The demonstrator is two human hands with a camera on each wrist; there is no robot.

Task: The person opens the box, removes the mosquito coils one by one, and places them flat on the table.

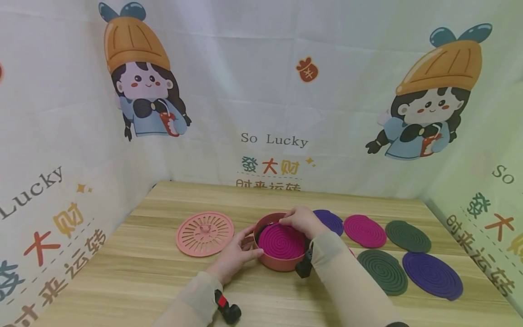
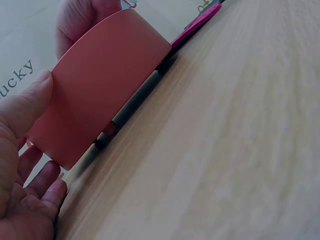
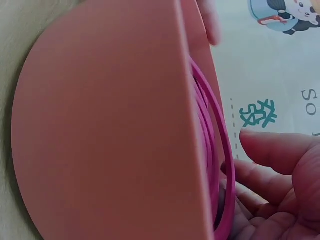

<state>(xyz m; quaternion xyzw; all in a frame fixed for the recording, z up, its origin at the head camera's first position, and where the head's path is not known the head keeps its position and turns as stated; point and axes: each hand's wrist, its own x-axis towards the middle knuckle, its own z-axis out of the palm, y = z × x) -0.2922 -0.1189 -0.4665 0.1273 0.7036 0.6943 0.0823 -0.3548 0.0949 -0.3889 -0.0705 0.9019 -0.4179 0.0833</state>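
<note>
In the head view a coral-pink round mosquito coil holder (image 1: 278,265) stands at the middle of the table, its lid off. A magenta mosquito coil (image 1: 282,241) lies in its mouth, one edge showing above the rim in the right wrist view. My left hand (image 1: 234,256) grips the holder from the left, thumb against the outer wall (image 2: 100,75) and fingers spread low beside it. At the far edge of the coil, my right hand (image 1: 305,220) holds it with its fingertips; some fingers are hidden behind the coil in the right wrist view.
The slotted pink lid (image 1: 185,234) lies left of the holder. Right of it lie several spiral coils: a purple one (image 1: 330,222), a magenta one (image 1: 365,230), a green one (image 1: 408,236), another green (image 1: 382,272) and another purple (image 1: 433,274). A printed cloth (image 1: 269,91) hangs around the table.
</note>
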